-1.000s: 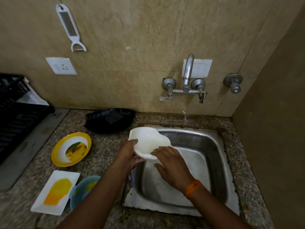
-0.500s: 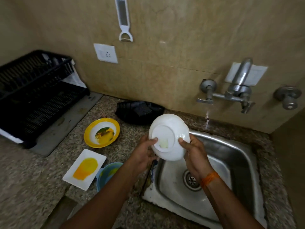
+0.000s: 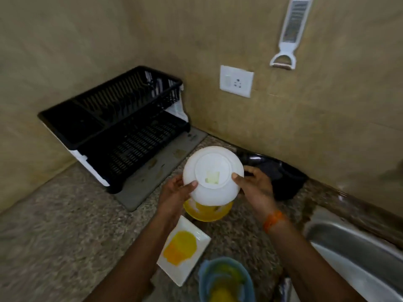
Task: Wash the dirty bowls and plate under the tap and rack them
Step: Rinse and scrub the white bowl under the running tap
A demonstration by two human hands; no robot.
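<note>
Moved: since the earlier frame the white bowl (image 3: 213,175) has been carried left, off the sink (image 3: 357,253) and over the counter (image 3: 65,225); the rack (image 3: 117,127) is now in full view
Bowl: held upside down in the air, base toward the camera, above the yellow bowl (image 3: 206,211)
Left hand (image 3: 174,195): the bowl's left edge is pinched, thumb on the base side, fingers hidden behind
Right hand (image 3: 255,188): the right edge is gripped likewise
Rack: black, set in the wall corner on a grey mat (image 3: 157,168), well apart from the bowl, its near edge facing the hands
Open room: bare counter is seen left of the arms
Dirty ware: a white plate (image 3: 183,249) smeared yellow lies under the left forearm; a blue bowl (image 3: 226,280) sits just beside it, near the sink edge
Wall: a socket (image 3: 236,83) and a peeler (image 3: 287,33) are mounted
</note>
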